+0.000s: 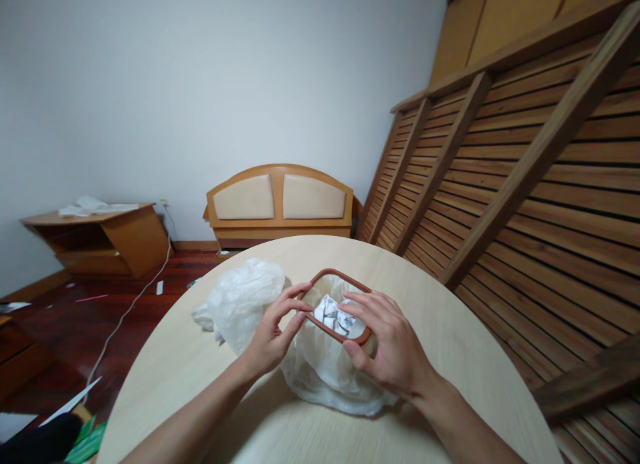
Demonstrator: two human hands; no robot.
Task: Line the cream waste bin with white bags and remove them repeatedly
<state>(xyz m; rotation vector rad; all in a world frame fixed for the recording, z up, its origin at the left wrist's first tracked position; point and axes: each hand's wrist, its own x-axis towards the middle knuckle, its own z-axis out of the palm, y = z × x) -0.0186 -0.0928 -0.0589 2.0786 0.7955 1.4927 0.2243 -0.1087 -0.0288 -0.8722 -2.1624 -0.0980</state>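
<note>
A bin with a brown rectangular rim (325, 327) stands on the round pale table (200, 391), with a translucent white bag (325, 377) hanging down around its outside. Inside lies crumpled white paper (335, 314) with dark marks. My left hand (280, 324) pinches the rim's left end between thumb and fingers. At the right end, my right hand (387, 337) grips the rim, fingers over the far side and thumb at the near corner. A puffed white plastic bag (245, 294) rests to the left, behind my left hand.
A slatted wooden frame (550, 204) leans along the right side. Beyond the table stands a headboard (280, 224). At the left are a low wooden cabinet (130, 241), a white cable (125, 317) and papers (70, 401) near the floor.
</note>
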